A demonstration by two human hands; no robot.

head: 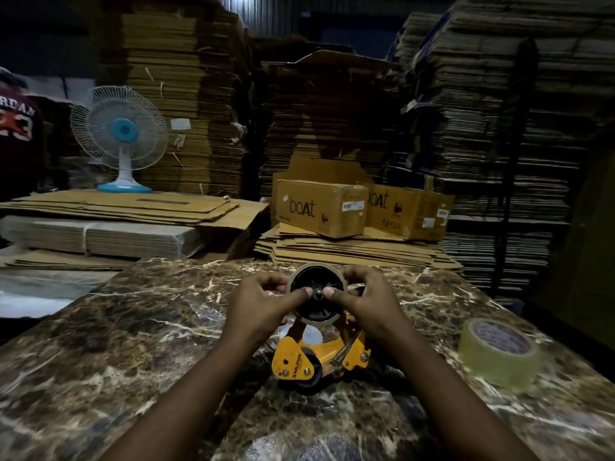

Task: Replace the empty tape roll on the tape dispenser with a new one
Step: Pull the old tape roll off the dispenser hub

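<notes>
bystander (pixel 16 128): cut off at left edge | dispenser (pixel 309 357) handle: hidden

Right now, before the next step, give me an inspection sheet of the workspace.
Surface: brown marble table, dim light.
Job's things: yellow dispenser lies mid-table; empty core sits on its black hub; new roll lies flat to the right, apart from both hands.
Clutter: clear plastic scrap left of the dispenser.
Grippers: left hand and right hand both grip the core's rim, thumbs pressed at the hub's middle.
Cables: nothing seen.
Surroundings: stacked flat cardboard, two boxes, a fan, a person at far left.
</notes>
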